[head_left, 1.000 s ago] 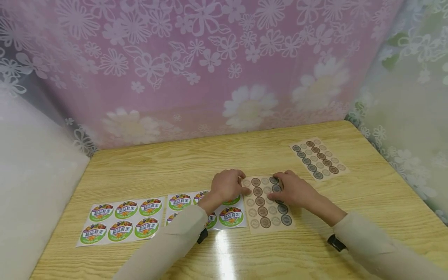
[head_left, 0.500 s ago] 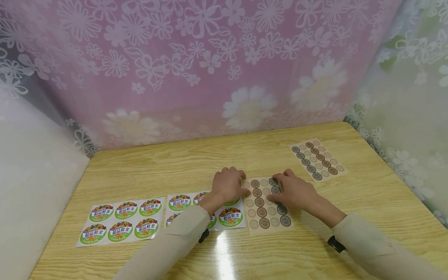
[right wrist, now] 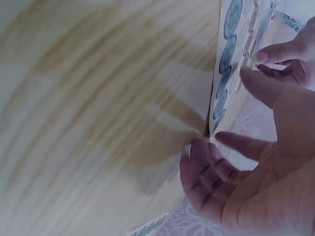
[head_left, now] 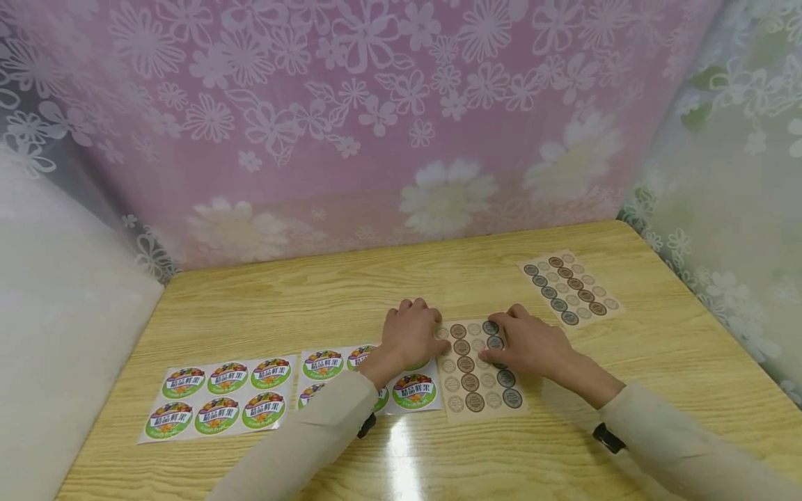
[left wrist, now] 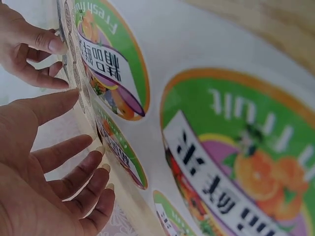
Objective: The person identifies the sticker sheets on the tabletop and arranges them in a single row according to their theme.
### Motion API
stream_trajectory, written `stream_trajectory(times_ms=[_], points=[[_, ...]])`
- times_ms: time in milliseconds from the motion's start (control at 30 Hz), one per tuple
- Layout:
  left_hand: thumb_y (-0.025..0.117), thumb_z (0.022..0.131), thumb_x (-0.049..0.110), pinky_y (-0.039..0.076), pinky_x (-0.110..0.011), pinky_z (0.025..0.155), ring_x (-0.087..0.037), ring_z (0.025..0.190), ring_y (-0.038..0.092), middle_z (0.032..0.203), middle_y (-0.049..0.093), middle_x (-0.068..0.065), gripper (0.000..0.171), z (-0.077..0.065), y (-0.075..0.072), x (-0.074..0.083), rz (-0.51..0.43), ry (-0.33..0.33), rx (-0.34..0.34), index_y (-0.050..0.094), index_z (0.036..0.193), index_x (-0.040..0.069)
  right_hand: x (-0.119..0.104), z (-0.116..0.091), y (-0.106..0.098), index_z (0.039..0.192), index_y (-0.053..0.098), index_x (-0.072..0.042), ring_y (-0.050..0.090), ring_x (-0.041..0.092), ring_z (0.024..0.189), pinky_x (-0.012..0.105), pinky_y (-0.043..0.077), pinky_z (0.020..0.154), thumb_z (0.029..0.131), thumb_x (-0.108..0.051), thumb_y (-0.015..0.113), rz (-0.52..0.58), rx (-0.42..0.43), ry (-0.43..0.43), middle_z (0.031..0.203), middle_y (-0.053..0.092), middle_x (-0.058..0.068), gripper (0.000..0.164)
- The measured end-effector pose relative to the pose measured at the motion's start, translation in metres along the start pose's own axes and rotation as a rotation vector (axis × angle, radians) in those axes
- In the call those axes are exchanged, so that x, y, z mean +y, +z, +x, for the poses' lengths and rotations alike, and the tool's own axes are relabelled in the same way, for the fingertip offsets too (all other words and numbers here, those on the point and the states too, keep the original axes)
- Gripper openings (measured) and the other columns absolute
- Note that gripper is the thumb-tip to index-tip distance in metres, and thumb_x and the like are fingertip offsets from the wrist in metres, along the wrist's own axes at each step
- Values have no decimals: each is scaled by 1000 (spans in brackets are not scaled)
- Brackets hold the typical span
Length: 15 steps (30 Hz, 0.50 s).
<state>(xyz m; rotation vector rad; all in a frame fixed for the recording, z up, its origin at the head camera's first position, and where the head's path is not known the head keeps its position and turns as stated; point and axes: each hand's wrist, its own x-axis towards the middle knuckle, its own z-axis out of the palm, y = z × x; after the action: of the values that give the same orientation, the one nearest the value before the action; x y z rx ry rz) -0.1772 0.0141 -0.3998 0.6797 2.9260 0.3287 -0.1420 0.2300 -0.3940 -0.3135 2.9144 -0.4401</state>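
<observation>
Yellow wood-grain desk [head_left: 313,299] carries a beige rectangular paper sticker sheet [head_left: 482,379] at 3 o'clock from a white fruit-label sheet [head_left: 413,391], its long axis near 12-to-6. Barely anything has shifted: left hand [head_left: 407,335] and right hand [head_left: 529,342] keep relaxed, unclenched fingers at its 12-o'clock corners, suggesting steadying.

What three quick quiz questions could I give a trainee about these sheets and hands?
1. Between the left hand and the right hand lies: A) a fruit-label sheet; B) a tan sheet; C) a glove.
2. True or false: a second tan sheet lies beyond the right hand.
3. How many labels show on the leftmost fruit-label sheet?

Key: 1. B; 2. true; 3. six.
</observation>
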Motion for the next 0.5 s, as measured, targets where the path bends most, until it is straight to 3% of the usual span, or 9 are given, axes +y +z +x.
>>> stream_trajectory(times_ms=[133,267,400,500], points=[[61,89,43,40,-43,88,-24,108,47,116,54,-3,43,-1,1,0,-11,9,20,62,123,18,8,0,-5,132,55,-5,56,21,76,34,45,53,84,-50,68,-16,15,-75,109,53,13,68],[56,93,40,40,-45,91,-25,113,46,124,52,-5,43,1,0,0,-29,17,69,57,130,18,20,1,-11,132,55,-5,57,32,97,43,50,71,89,-44,65,-9,41,-163,118,52,17,59],[53,95,41,40,-46,93,-27,118,45,131,49,-6,46,5,-3,1,-37,18,105,54,134,18,35,6,-18,134,54,-5,51,40,112,52,45,85,93,-40,62,-3,61,-246,128,48,21,55],[52,96,42,38,-47,96,-28,123,43,138,45,-7,49,11,-4,2,-35,24,112,49,139,20,47,11,-24,137,51,-5,41,44,123,58,37,95,95,-42,58,0,74,-262,137,43,23,57]])
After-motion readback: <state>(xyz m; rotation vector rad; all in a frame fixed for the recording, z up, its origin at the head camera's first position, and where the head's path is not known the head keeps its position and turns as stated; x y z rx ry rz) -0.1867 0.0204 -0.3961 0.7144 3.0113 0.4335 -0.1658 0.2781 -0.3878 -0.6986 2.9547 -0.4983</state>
